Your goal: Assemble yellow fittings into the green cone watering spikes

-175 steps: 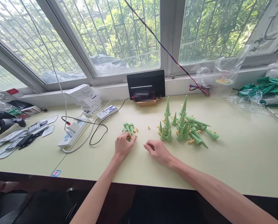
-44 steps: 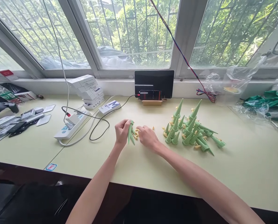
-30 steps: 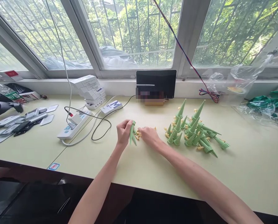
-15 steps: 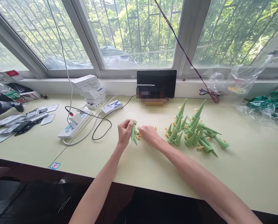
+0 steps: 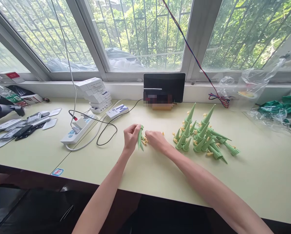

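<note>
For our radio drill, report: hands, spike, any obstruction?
Left hand pinching green watering spike. Right hand close by, grip hidden. Yellow valves clutter the gap.

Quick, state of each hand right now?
Left hand: closed, holding a light-green tapered plastic cone, tip down.
Right hand: seen from the back; can't tell if it's closed or holding anything.

Far centre: black screen (image 5: 169,84) standing behind a tan block (image 5: 162,107), below barred windows (image 5: 140,35). Far, left of centre: stack of white boxes (image 5: 96,94), with a flat white box (image 5: 117,111) to its right. Nearer, at left: white power strip (image 5: 69,138) bearing a white adapter (image 5: 80,123); looped black cable (image 5: 116,130) alongside. Left edge: flat devices (image 5: 29,126). Far right: bundled red-and-blue cable (image 5: 219,98), clear plastic bag (image 5: 254,83), green sheeting (image 5: 272,107). Near left: blue-bordered sticker (image 5: 58,171).
</note>
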Tool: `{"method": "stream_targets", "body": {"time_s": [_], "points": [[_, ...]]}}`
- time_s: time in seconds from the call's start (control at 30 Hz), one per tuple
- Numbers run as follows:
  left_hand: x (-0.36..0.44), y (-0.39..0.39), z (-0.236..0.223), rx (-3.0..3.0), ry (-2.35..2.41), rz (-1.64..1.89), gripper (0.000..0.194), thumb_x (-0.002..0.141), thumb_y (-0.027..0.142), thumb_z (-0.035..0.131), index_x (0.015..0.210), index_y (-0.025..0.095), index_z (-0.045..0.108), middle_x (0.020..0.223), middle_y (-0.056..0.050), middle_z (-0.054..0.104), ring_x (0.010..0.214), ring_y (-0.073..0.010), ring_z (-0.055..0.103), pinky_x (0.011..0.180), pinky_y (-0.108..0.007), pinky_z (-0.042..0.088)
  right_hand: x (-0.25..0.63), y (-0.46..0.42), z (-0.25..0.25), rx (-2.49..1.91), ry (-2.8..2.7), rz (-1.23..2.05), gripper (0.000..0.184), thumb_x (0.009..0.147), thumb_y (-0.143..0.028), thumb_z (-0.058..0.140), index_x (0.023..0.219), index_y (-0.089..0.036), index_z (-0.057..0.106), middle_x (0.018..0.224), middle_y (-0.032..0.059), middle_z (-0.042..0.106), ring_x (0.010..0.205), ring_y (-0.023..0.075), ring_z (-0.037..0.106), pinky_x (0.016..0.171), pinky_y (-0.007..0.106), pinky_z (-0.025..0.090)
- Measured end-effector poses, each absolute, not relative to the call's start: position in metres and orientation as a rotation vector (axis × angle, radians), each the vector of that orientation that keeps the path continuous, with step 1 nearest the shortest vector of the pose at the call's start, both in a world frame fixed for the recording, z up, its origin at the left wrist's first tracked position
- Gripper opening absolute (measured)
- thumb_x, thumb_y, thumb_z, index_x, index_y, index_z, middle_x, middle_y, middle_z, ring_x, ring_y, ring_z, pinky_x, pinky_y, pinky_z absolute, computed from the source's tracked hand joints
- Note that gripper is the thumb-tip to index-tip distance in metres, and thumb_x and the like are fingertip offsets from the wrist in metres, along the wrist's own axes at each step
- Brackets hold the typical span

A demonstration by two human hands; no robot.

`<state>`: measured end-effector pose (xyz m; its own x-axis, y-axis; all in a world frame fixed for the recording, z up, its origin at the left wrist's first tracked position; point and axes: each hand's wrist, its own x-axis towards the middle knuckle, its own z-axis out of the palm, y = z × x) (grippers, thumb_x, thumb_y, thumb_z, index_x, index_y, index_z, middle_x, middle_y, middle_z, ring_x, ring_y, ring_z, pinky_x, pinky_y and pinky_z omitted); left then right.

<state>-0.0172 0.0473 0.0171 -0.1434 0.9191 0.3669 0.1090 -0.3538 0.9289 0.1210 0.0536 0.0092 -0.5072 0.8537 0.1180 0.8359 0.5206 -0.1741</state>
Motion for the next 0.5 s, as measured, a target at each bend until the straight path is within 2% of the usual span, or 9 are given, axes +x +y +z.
{"method": "stream_targets", "body": {"time_s": [0.17, 0.37, 0.5], "points": [[-0.016, 0.047, 0.018, 1.454, 1.200, 1.578, 0.028, 0.085, 0.038, 0.059, 0.067, 0.017, 0.061, 0.055, 0.001, 0.049, 0.047, -0.0098, 0.043, 0.045, -0.024, 0.036, 0.129, 0.039, 0.012, -1.366, -2.450, 0.223, 0.022, 0.105, -0.023, 0.032, 0.100, -0.015, 0.052, 0.085, 0.0086, 0.068, 0.069, 0.0162, 0.061, 0.059, 0.025, 0.031], [-0.014, 0.045, 0.019, 1.459, 1.188, 1.552, 0.027, 0.085, 0.037, 0.058, 0.068, 0.016, 0.063, 0.054, 0.002, 0.048, 0.046, -0.0092, 0.042, 0.043, -0.023, 0.035, 0.148, 0.007, 0.008, -1.258, -2.282, 0.494, 0.014, 0.103, -0.022, 0.034, 0.100, -0.017, 0.047, 0.076, 0.0023, 0.062, 0.056, 0.0130, 0.052, 0.056, 0.024, 0.032], [-0.010, 0.042, 0.018, 1.475, 1.183, 1.499, 0.025, 0.084, 0.035, 0.059, 0.069, 0.016, 0.064, 0.054, 0.001, 0.048, 0.047, -0.0097, 0.044, 0.043, -0.022, 0.037, 0.164, -0.013, 0.002, -1.138, -2.178, 0.644, 0.017, 0.102, -0.025, 0.031, 0.099, -0.018, 0.047, 0.079, 0.0029, 0.060, 0.062, 0.0139, 0.053, 0.059, 0.024, 0.038]]}}
